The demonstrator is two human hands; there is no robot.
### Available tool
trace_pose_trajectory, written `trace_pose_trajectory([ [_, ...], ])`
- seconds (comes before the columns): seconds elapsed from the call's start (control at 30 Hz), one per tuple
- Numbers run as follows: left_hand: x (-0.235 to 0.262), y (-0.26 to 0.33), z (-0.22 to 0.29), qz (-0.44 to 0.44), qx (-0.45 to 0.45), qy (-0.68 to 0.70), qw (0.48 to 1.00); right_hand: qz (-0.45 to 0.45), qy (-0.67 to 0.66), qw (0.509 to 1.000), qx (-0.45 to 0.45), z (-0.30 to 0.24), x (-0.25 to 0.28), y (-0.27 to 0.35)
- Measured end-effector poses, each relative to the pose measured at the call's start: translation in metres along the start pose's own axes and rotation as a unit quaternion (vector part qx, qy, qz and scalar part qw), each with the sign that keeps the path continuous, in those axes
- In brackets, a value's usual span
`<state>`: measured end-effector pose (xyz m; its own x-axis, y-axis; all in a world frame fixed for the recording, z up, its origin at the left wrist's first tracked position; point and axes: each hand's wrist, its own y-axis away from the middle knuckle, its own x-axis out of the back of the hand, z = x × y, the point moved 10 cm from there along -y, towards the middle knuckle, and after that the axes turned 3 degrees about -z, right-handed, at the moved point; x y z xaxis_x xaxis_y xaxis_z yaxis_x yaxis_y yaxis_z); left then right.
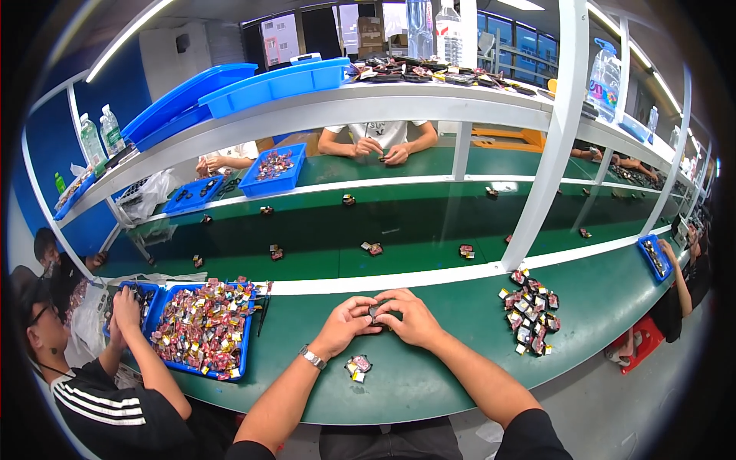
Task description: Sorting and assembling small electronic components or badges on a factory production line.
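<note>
2 hands, left hand [343,323] and right hand [410,317], were clenched together on 1 small dark part [376,311], steadied above the green bench [429,383] for fingertip work.

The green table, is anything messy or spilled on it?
Nothing looks spilled. Both hands, left hand and right hand, pinch one small dark piece. A loose pile of small colourful pieces lies on the green table to the right, outside the blue tray, but it sits together.

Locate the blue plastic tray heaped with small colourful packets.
In the head view, the blue plastic tray sits on the green worktable, left of the person's left hand.
</note>
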<state>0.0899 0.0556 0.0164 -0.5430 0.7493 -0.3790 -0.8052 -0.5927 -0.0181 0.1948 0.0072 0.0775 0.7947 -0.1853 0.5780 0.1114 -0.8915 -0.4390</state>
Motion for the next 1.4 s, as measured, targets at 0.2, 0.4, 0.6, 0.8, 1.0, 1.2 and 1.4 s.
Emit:
trace_pose_trajectory([
  [0.2, 0.003, 0.000, -0.002, 0.012, -0.010, -0.021, 1.000, -0.036, -0.020, 0.999, 0.010, -0.008, -0.002, 0.000],
  [0.4, 0.003, -0.001, -0.002, 0.016, -0.015, -0.002, 1.000, 0.028, 0.017, 0.999, 0.006, -0.009, 0.000, 0.003],
  [0.6, 0.002, 0.000, 0.001, 0.011, -0.019, 0.006, 1.000, 0.060, 0.014, 0.998, 0.019, -0.009, 0.005, 0.004],
  [0.8, 0.002, -0.001, -0.001, 0.024, -0.020, -0.011, 0.999, 0.036, -0.016, 0.999, -0.008, -0.001, -0.002, 0.004],
  [1.0, 0.002, 0.000, 0.001, 0.026, -0.026, -0.023, 0.999, 0.022, 0.022, 0.999, 0.022, -0.011, 0.000, 0.004],
  [1.2, 0.003, -0.001, -0.003, 0.017, -0.021, -0.009, 1.000, 0.049, 0.069, 0.996, 0.038, -0.017, 0.000, 0.007],
  [1.4, 0.002, -0.001, -0.001, 0.013, -0.019, -0.003, 1.000, 0.073, 0.030, 0.997, 0.008, -0.010, -0.003, 0.009],
])
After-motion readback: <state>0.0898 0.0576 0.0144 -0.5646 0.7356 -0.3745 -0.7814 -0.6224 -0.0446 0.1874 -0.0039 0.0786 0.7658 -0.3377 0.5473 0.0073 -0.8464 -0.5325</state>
